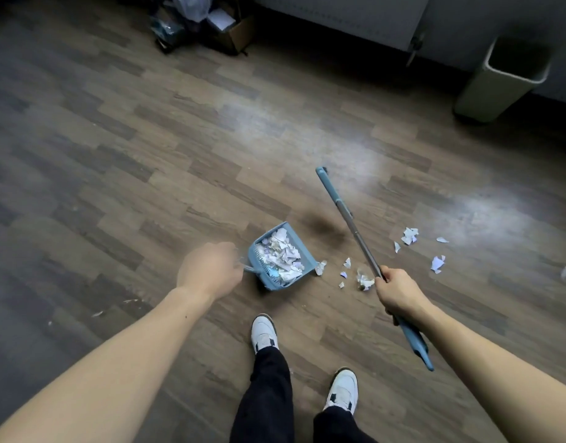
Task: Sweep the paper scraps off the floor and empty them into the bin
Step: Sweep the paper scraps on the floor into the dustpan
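Fingers of your left hand (208, 271) curl round the thin handle of the blue dustpan (280, 259); blur hides how firmly. That pan is heaped with paper scraps and looks tilted, mouth up, either just off the wooden floor (115, 155) or resting on its back edge; I cannot tell which. Just right of the dustpan, loose scraps (363, 279) lie scattered, more trailing further right. Your right hand (400, 290) is closed around the broom handle (348, 219) low on its metal shaft, the far end slanting up and away from the dustpan, the blue part jutting back beside your forearm. Well beyond and to the right of the dustpan stands the open bin (499, 81), against the wall.

Risks, as I judge them: carry that full pan at a slant and scraps will spill over the rim; swing the broom wide and you scatter the loose pieces. Both arms reach forward and down, nearly straight, wrists turned inward.
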